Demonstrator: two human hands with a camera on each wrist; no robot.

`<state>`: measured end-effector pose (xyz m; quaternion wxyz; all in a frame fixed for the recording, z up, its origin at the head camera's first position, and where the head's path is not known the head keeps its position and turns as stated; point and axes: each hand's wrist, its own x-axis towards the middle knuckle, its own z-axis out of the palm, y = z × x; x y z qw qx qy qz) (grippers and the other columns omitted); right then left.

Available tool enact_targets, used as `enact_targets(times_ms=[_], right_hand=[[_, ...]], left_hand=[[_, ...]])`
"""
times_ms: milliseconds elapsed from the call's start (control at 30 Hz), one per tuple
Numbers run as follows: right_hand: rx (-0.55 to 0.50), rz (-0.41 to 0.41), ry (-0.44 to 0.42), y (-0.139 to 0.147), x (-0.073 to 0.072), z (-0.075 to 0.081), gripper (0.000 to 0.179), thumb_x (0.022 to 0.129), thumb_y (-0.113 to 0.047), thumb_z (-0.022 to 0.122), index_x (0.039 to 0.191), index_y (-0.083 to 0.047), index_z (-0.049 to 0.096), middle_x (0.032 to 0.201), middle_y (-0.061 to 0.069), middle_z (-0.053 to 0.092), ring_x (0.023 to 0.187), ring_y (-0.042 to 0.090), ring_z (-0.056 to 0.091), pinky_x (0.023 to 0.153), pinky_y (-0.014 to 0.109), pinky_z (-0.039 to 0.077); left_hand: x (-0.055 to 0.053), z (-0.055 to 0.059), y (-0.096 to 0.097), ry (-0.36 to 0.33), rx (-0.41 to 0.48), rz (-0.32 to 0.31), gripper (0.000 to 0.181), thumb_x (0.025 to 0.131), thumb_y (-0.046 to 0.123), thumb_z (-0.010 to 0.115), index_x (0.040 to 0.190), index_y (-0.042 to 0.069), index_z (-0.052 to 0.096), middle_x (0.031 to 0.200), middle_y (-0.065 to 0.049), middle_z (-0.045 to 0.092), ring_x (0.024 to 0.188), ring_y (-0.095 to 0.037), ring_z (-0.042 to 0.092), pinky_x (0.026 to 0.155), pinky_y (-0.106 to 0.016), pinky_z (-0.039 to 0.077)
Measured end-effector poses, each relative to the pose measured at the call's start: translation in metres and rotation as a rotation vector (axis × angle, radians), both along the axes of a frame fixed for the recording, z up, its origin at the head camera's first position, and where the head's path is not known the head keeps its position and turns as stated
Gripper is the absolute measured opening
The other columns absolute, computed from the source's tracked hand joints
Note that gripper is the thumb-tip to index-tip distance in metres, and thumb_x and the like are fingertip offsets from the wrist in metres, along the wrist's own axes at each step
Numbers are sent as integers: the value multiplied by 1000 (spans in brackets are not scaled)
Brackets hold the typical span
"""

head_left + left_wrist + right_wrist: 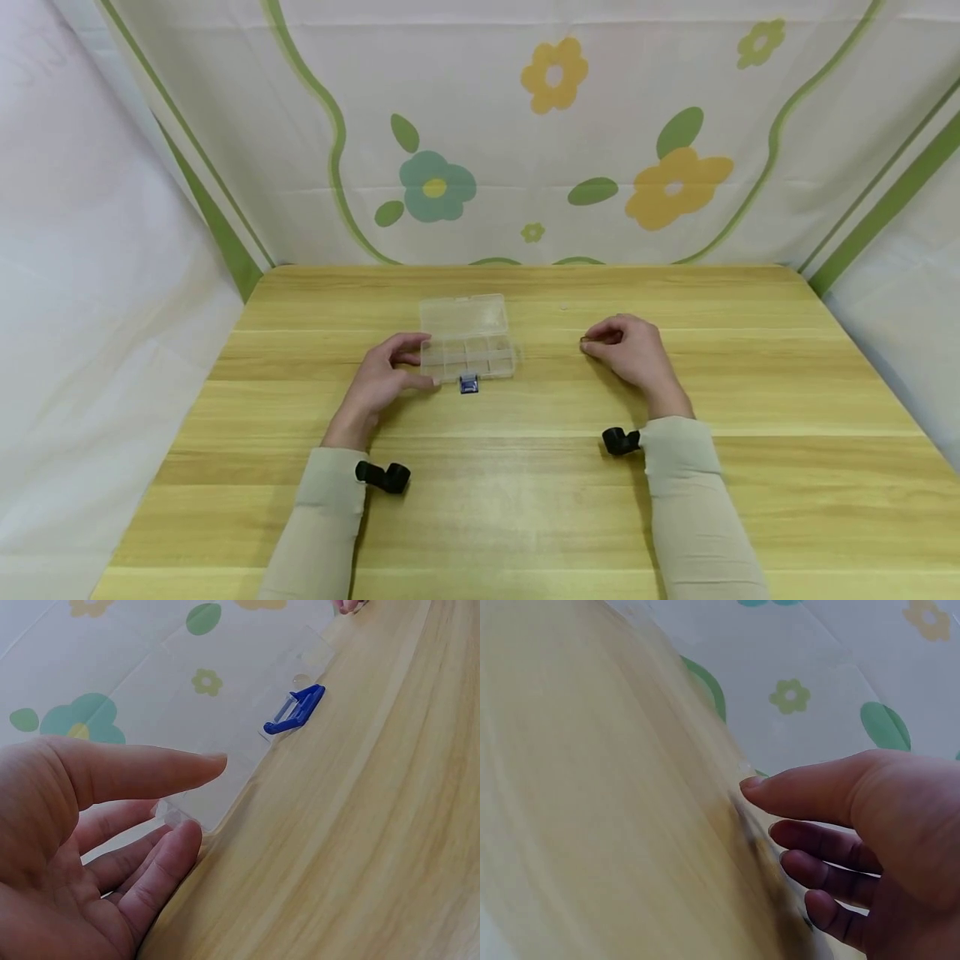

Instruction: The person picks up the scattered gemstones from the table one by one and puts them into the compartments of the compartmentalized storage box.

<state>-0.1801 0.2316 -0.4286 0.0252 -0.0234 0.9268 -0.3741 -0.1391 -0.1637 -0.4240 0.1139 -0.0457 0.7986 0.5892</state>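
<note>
An open clear plastic compartment box [471, 360] stands left of centre on the table, its lid [462, 317] tipped back. A blue latch [468, 383] sticks out from its front side. My left hand [382, 375] grips the box's left end, thumb at the front corner and fingers farther back. To the right of the box, my right hand [633, 350] pinches a thin dark curved thing [583, 339] at its fingertips, low over the table. In the right wrist view that thing is blurred, and its kind cannot be told. The right index finger is mostly hidden behind the thumb there.
A tiny clear piece [564, 307] lies on the wooden table [495, 500] behind the right hand. A white cloth with flowers [525, 150] hangs at the table's back edge. White cloth also hangs on both sides. Black wrist cameras [386, 477] sit on both sleeves.
</note>
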Motion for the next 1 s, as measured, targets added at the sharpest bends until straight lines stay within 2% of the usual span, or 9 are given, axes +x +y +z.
enact_targets(times_ms=[167, 300, 367, 433, 500, 533, 567, 667, 1000], right_hand=[[-48, 5, 19, -16, -1, 1, 21, 99, -28, 80, 113, -12, 81, 116, 12, 70, 102, 27, 65, 88, 38, 51], [-86, 20, 42, -30, -2, 2, 19, 98, -27, 80, 111, -12, 82, 114, 13, 70, 101, 29, 65, 91, 45, 52], [-106, 21, 53, -35, -2, 3, 18, 98, -25, 81, 110, -12, 82, 114, 13, 70, 101, 30, 65, 109, 53, 46], [-125, 22, 61, -41, -1, 4, 18, 97, -25, 81, 109, -12, 82, 114, 14, 71, 102, 31, 66, 126, 61, 29], [-145, 21, 56, -47, -1, 5, 17, 97, -25, 81, 109, -12, 81, 115, 13, 71, 103, 32, 66, 126, 62, 27], [-151, 21, 51, -50, 0, 5, 17, 97, -25, 81, 109, -13, 81, 116, 12, 71, 103, 31, 66, 126, 61, 29], [-153, 22, 43, -52, 0, 5, 17, 98, -25, 81, 109, -13, 81, 116, 11, 70, 104, 30, 65, 121, 59, 37], [-154, 26, 27, -59, 1, 5, 15, 98, -25, 80, 109, -15, 80, 116, 9, 70, 104, 28, 65, 92, 48, 54], [-154, 60, 61, -74, 4, 7, 11, 97, -24, 82, 106, -18, 81, 111, 5, 72, 101, 25, 66, 88, 41, 53]], left_hand=[[-1, 0, 0, 4, -3, 2, 75, 79, 2, 90, 148, 16, 64, 151, -11, 61, 127, -31, 56, 105, -41, 43], [0, -1, -1, 4, -6, 3, 75, 80, 2, 90, 148, 16, 64, 152, -11, 61, 127, -30, 56, 103, -39, 44], [0, -2, -1, 5, -9, 4, 74, 80, 3, 90, 149, 16, 64, 152, -11, 61, 127, -30, 56, 102, -39, 44], [0, -2, -1, 6, -9, 5, 75, 80, 3, 90, 149, 16, 64, 152, -11, 61, 126, -30, 55, 102, -39, 44], [-1, -3, -1, 8, -10, 5, 75, 80, 3, 90, 149, 16, 64, 152, -11, 60, 127, -30, 55, 103, -39, 43], [-1, -3, -1, 8, -9, 6, 75, 80, 3, 90, 149, 16, 64, 152, -11, 60, 127, -30, 55, 103, -39, 43], [-1, -3, -1, 8, -9, 5, 75, 80, 3, 90, 149, 16, 64, 152, -11, 60, 127, -30, 55, 103, -40, 43], [-1, -2, -1, 4, -10, 6, 75, 80, 2, 90, 149, 16, 64, 152, -11, 60, 127, -30, 55, 103, -39, 43], [0, 0, 0, 4, -6, 4, 75, 79, 2, 90, 149, 16, 64, 152, -11, 61, 127, -31, 55, 103, -40, 43]])
